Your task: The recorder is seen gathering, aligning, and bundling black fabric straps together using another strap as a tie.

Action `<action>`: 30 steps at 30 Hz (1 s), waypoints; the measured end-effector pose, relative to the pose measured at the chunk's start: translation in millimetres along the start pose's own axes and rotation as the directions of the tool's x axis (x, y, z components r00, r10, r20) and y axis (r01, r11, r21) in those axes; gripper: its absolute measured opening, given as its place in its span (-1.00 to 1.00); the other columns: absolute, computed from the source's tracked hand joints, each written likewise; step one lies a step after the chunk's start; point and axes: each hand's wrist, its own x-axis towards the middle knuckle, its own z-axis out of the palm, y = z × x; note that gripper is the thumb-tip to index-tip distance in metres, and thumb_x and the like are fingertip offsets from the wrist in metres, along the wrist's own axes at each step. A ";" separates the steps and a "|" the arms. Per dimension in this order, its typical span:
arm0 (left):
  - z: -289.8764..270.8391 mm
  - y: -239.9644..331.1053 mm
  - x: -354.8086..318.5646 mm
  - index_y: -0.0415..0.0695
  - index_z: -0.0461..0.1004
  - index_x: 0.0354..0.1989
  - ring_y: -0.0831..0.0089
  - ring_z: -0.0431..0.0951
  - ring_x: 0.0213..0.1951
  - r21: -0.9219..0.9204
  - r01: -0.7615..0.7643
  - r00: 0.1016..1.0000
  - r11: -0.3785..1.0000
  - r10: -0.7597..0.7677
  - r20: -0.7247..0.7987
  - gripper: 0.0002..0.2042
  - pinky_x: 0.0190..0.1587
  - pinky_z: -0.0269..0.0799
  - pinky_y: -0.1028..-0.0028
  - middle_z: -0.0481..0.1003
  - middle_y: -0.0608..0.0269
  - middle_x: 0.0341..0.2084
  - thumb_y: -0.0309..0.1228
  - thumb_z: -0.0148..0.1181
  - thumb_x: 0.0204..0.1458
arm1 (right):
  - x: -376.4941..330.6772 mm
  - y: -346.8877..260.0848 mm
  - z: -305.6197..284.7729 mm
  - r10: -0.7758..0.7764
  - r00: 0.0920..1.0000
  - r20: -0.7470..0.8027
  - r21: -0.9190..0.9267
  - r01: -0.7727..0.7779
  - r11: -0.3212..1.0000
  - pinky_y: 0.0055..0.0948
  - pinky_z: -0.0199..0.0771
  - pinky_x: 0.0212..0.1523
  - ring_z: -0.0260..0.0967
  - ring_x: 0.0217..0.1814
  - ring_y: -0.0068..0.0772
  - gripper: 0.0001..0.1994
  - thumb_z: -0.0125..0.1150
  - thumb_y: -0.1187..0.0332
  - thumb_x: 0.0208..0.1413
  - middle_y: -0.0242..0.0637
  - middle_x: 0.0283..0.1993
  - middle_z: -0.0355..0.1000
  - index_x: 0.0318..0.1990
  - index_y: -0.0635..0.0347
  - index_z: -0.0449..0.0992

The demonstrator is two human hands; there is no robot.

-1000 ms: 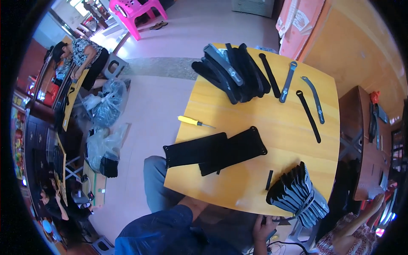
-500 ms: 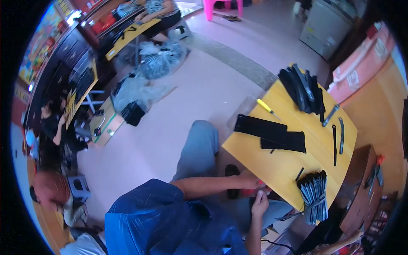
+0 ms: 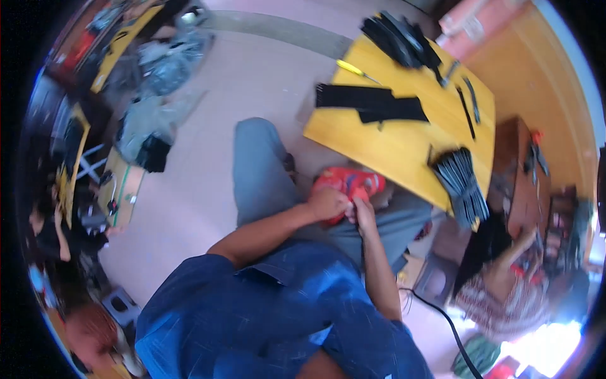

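A red, patterned, soft-looking bag (image 3: 341,179) lies over my lap, beside the near edge of the yellow table (image 3: 353,140). My left hand (image 3: 328,205) is closed on the bag's near part. Close against it, my right hand (image 3: 363,213) has its fingers pinched on the red material too. Anything small between the fingertips is too blurred to make out. On the table, two flat black fabric strips (image 3: 353,97) overlap beside a yellow-handled awl or screwdriver (image 3: 349,67). Nearer the right corner stands a tied bundle of dark strips (image 3: 463,186).
A pile of black strips (image 3: 398,39) occupies the table's far end, with narrow dark straps (image 3: 466,112) at its right. Pliers (image 3: 535,158) are at a brown wooden stand on the right. A black cable (image 3: 442,312) crosses the floor. Other people sit left and lower right; plastic bags (image 3: 170,60) lie at left.
My view has shifted, so the table now appears higher and farther left. Both hands have come back from the table edge to my lap, where the red bag now shows plainly.
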 end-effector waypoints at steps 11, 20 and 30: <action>-0.3 12.3 -6.0 -0.21 0.52 -0.51 -0.16 0.53 -0.44 0.119 0.020 1.000 0.993 -0.019 -0.010 -0.68 -0.40 0.39 0.05 0.49 -0.17 -0.55 -0.18 0.15 0.10 | -6.9 15.9 1.9 0.006 0.981 -0.193 -0.029 -0.012 1.000 -0.62 0.31 -0.61 0.41 -0.54 -0.58 -0.71 0.26 0.47 0.00 -0.43 -0.49 0.45 -0.07 0.17 0.45; 8.9 -39.7 0.5 -0.20 0.55 -0.29 0.11 0.63 -0.35 -0.143 0.442 0.863 0.885 -0.463 -0.200 -0.77 -0.25 0.50 0.19 0.59 0.00 -0.46 -0.28 0.26 -0.02 | -17.6 31.8 13.6 -0.459 0.739 -0.493 -0.202 0.416 0.887 -0.47 0.45 -0.28 0.37 -0.37 -0.53 -0.84 0.22 0.50 0.00 -0.38 -0.41 0.41 -0.25 0.17 0.41; -22.9 7.1 -1.6 -0.13 0.47 -0.38 0.00 0.61 -0.37 0.132 0.455 0.887 0.881 -0.435 -0.154 -0.75 -0.30 0.47 0.05 0.55 -0.01 -0.49 -0.23 0.34 -0.08 | -56.7 15.4 14.3 -0.663 0.636 -0.396 -0.262 0.614 0.745 -0.57 0.37 -0.31 0.28 -0.37 -0.66 -0.91 0.06 0.58 0.16 -0.49 -0.39 0.34 -0.22 0.18 0.39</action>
